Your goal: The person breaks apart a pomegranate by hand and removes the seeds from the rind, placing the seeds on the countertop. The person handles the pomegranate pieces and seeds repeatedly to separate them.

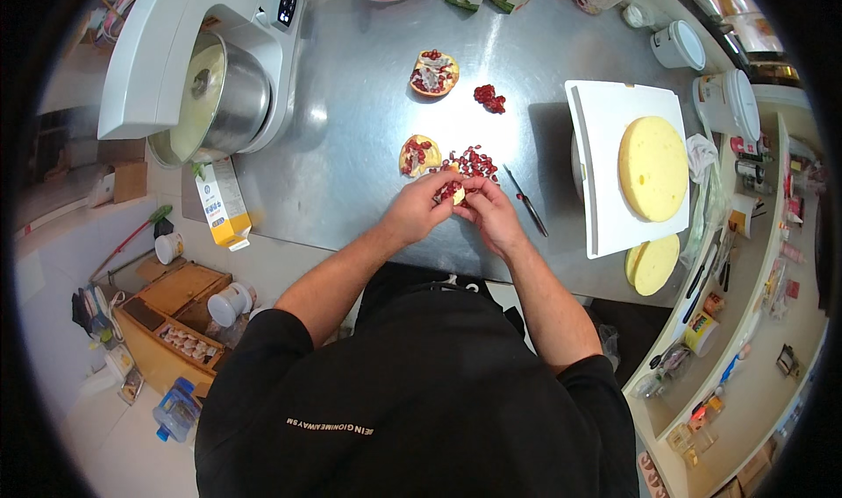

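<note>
Between them, my left hand [421, 210] and my right hand [490, 214] hold a small pomegranate piece [452, 190], with red seeds and pale yellow membrane showing at the fingertips. Just beyond my fingers, loose pomegranate seeds [477, 162] are scattered on the steel table [355, 123]. A larger pomegranate chunk [420, 155] lies at the upper left of my left hand. Farther back sit a half pomegranate [434, 74], cut side up, and a clump of seeds [489, 99]. To the right of my right hand lies a thin knife with a dark handle [534, 215].
A stand mixer [263, 44] with a steel bowl [243, 96] occupies the left, beside a carton [222, 202]. At right, a round yellow cake layer [653, 169] rests on a raised white board [602, 169]; more cake layers [654, 266] lie below. Shelves [743, 300] curve along the far right.
</note>
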`<state>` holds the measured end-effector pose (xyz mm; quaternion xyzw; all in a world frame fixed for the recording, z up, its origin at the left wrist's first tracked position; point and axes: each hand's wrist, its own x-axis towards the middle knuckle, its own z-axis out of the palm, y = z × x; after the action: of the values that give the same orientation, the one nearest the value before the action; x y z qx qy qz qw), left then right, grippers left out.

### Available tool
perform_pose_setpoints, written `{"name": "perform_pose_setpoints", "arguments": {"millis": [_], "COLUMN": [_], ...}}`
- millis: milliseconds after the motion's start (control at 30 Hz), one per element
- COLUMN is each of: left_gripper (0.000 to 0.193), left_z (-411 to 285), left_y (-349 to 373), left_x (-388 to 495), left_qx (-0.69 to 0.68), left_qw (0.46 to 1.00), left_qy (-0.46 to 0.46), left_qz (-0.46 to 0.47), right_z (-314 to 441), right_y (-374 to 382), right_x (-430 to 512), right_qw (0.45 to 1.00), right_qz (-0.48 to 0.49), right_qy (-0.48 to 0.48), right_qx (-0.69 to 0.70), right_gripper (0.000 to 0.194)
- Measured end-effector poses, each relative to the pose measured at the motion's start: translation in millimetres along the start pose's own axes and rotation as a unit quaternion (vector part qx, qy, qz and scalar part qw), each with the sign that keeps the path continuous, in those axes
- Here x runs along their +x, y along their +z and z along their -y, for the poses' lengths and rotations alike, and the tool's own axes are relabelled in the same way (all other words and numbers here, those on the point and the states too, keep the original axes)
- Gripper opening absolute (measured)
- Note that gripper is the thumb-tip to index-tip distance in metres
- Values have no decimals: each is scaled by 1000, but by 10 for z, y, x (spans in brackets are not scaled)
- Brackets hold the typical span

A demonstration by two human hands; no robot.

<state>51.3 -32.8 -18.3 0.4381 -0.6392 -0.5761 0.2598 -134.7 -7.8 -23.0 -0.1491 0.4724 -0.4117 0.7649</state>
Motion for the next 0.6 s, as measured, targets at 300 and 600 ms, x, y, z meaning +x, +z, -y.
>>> {"name": "perform_pose_setpoints", "arguments": {"millis": [300,600], "left_gripper": [40,40], "left_z": [75,108], "left_y": [59,45], "left_x": [-31,-122], "left_qx": [-19,-8], "left_qw": [998,989], "left_qy": [-28,-120], "left_qz": [-45,-83], "right_z": [-65,-77], "right_y": [-88,-182], "right_x": [31,-65], "right_qw": [988,921], "right_qz": [-23,-33], "right_qy": [-63,-189], "right_qx": [-140,-338], "right_gripper": [37,39]}}
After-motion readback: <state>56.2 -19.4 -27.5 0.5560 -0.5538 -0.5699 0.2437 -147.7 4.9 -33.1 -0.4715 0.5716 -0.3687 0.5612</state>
